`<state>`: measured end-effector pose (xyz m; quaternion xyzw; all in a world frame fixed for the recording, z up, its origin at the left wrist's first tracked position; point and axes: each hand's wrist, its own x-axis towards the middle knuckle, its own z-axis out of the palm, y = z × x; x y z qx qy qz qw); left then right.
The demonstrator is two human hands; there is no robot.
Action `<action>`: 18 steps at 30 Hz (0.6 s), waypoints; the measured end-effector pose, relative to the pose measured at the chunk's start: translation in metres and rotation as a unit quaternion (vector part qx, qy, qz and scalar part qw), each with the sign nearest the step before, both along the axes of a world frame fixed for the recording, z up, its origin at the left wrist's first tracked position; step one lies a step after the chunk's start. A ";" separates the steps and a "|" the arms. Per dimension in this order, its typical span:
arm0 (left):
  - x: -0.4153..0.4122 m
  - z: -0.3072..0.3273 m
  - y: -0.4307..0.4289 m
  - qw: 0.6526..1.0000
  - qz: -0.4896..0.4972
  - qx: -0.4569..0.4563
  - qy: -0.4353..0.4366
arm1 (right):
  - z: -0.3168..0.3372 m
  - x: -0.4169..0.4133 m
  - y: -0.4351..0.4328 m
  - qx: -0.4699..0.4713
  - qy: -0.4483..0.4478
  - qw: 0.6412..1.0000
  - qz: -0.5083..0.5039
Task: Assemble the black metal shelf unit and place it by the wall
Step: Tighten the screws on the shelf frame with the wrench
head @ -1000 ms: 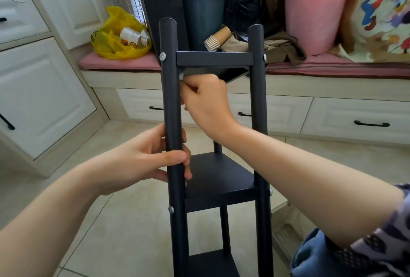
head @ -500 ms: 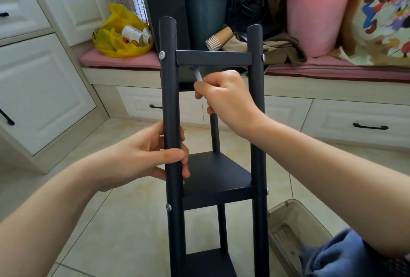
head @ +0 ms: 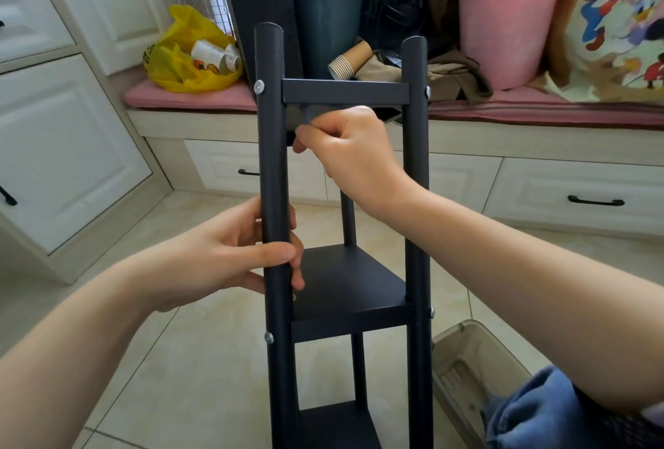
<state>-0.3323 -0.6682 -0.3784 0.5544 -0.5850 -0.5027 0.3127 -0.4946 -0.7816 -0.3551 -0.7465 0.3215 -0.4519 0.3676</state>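
Shelf unit standing up, both hands on it

The black metal shelf unit (head: 345, 279) stood upright on the tiled floor (head: 201, 358), right in front of the bench (head: 539, 139) with the pink bucket (head: 510, 17) and yellow bag (head: 187, 53) on top. The left hand (head: 230, 258) had its fingers (head: 297, 270) wrapped round the front left post (head: 273, 161), about level with the middle shelf. The right hand (head: 348, 150) was curled tight on a small grey tool (head: 305, 114) just under the top crossbar (head: 345, 92). The tool was too blurry to say what it actually was.
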 end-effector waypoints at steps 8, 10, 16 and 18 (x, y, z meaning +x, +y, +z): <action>-0.001 0.003 0.001 1.000 -0.012 0.012 0.003 | -0.009 0.011 0.002 -0.011 -0.020 1.000 0.000; -0.001 0.004 0.001 1.000 -0.013 0.013 -0.002 | -0.011 0.018 0.003 -0.011 -0.044 0.999 0.000; 0.000 0.006 0.000 1.000 -0.012 0.016 -0.010 | -0.017 0.034 0.001 -0.020 -0.089 0.996 -0.021; -0.001 0.005 -0.001 1.000 -0.014 0.016 -0.008 | -0.017 0.035 0.001 -0.021 -0.094 0.995 -0.027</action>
